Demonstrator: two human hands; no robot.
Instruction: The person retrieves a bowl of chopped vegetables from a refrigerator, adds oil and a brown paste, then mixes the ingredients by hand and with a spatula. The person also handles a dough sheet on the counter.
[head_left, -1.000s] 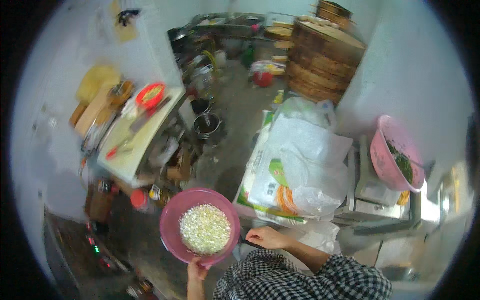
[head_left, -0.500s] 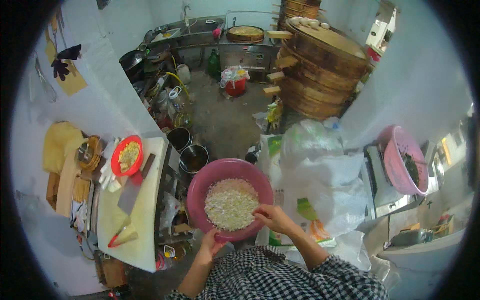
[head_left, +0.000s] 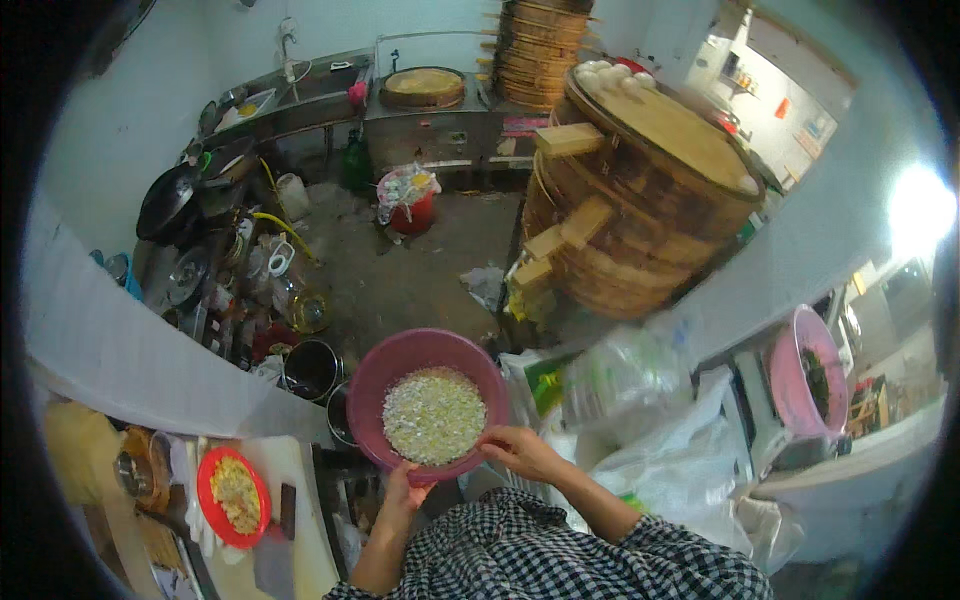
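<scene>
A pink plastic basin (head_left: 362,385) is in front of my body, with a heap of finely chopped white and pale green bits (head_left: 432,415) in it. My left hand (head_left: 405,488) is closed on the near left rim, thumb at the edge and fingers under the basin. On the near right rim my right hand (head_left: 522,452) grips the edge, its fingertips partly hidden behind the wall. The basin is held off the floor, close to the checked shirt.
At the lower left, a red bowl (head_left: 208,497) of yellowish chopped food stands by a cutting board (head_left: 318,560). Large bamboo steamers (head_left: 640,180) rise ahead right. White plastic sacks (head_left: 680,440) lie at right, dark pots (head_left: 312,368) at left. A red bucket (head_left: 412,216) stands farther off.
I have moved forward and turned with the basin; the steamers look nearer and the cutting board has slid toward the lower left. My right fingers have shifted from over the chopped bits to the rim.
</scene>
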